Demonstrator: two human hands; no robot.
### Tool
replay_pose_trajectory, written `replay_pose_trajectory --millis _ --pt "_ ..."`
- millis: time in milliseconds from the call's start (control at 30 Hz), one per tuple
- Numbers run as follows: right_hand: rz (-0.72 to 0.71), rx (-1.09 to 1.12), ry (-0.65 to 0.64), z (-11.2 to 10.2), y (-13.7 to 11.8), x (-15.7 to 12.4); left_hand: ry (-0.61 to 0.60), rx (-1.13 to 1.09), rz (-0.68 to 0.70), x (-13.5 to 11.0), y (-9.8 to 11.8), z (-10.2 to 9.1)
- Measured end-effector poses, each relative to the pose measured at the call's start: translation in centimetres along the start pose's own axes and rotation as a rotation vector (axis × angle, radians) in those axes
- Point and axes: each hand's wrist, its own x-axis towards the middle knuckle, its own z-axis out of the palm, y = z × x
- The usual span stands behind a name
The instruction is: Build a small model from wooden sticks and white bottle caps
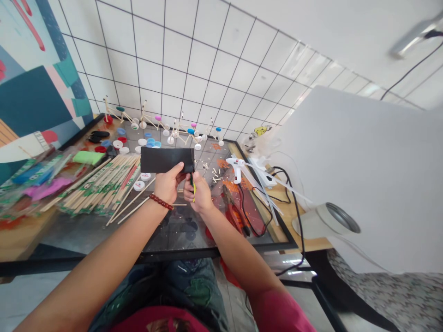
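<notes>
This is a home craft corner: a glass worktop point(104, 230) with wooden sticks point(100, 184), coloured plastic bottle caps point(121, 143) and a white glue gun point(237, 167).

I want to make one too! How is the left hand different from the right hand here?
The left hand pinches the lower edge of the black sheet; the right hand holds a thin yellow-handled tool at the sheet's lower right corner. The left wrist wears a red bead bracelet; the right wrist is bare. Both hands are closed, close together, above the glass table.
</notes>
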Motion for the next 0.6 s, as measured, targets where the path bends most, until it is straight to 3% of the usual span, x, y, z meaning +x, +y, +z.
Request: replay_pose_trajectory --millis 600 --pt "-0.013 -0.031 0.028 0.24 0.24 -0.07 0.014 -0.014 -0.002 0.0 -0.17 0.08"
